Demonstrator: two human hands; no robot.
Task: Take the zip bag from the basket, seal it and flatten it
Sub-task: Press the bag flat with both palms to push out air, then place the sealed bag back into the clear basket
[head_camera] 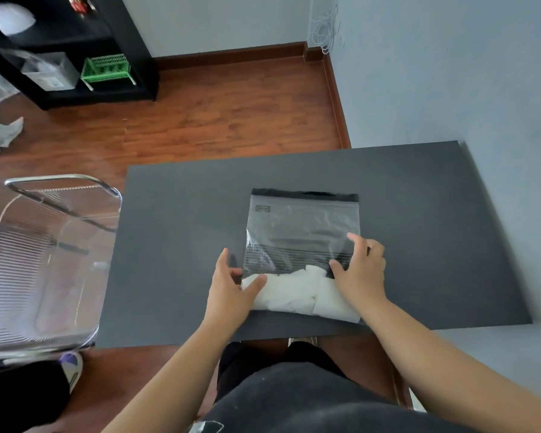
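Zip bag (300, 232) flat on table (175, 220); left hand (231, 285), right hand (361, 270) splayed on it; basket (44, 260) left.

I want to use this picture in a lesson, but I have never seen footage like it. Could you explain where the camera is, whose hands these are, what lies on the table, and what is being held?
There is one picture, from a camera worn on a person's head, looking forward and down; no machine is involved. The two bare arms reaching in from below belong to that person.

On the dark grey table lies a clear zip bag with a dark strip along its far edge. White, soft-looking contents sit bunched at the near end.

The left hand rests at the bag's near-left corner and the right hand presses on its right side, fingers spread. Nothing is lifted. A wire basket stands to the left, beside the table.
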